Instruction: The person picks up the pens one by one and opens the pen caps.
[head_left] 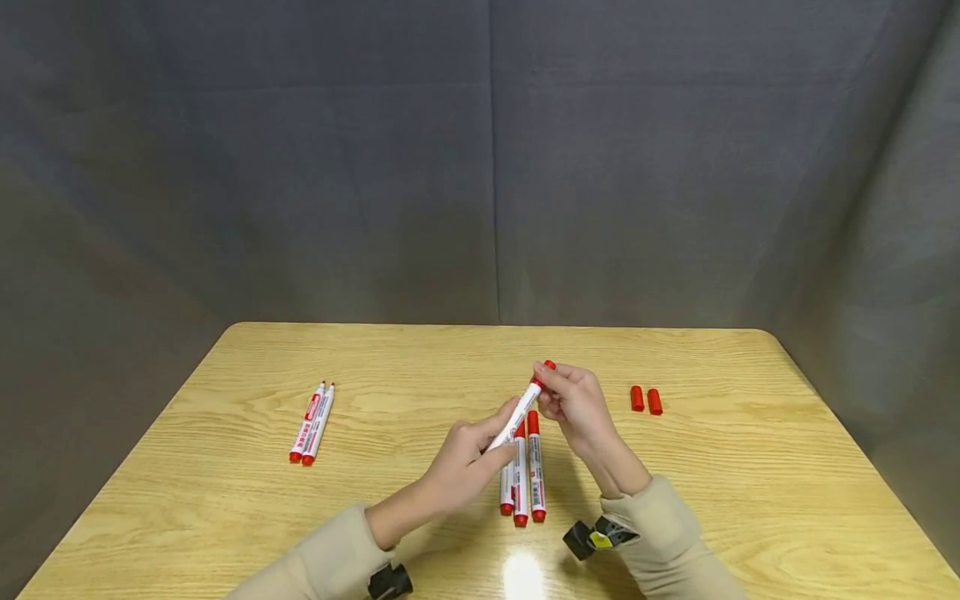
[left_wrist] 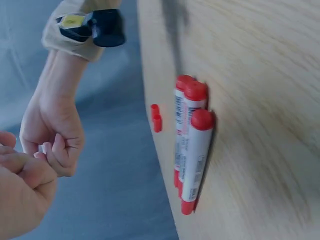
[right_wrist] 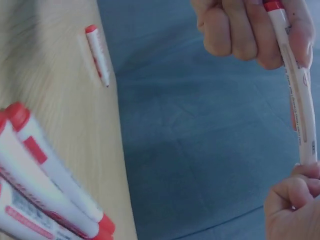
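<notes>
Above the table's middle, my left hand grips the white barrel of a marker that slants up to the right. At its upper end, my right hand pinches the red cap. The right wrist view shows the same marker stretched between both hands, with the cap hidden by the right fingers. Beneath the hands lie three capped markers side by side, partly covered by the left hand in the head view.
Two uncapped markers lie together on the left of the wooden table, dark tips pointing away. Two loose red caps lie on the right side. A grey curtain hangs behind and around the table.
</notes>
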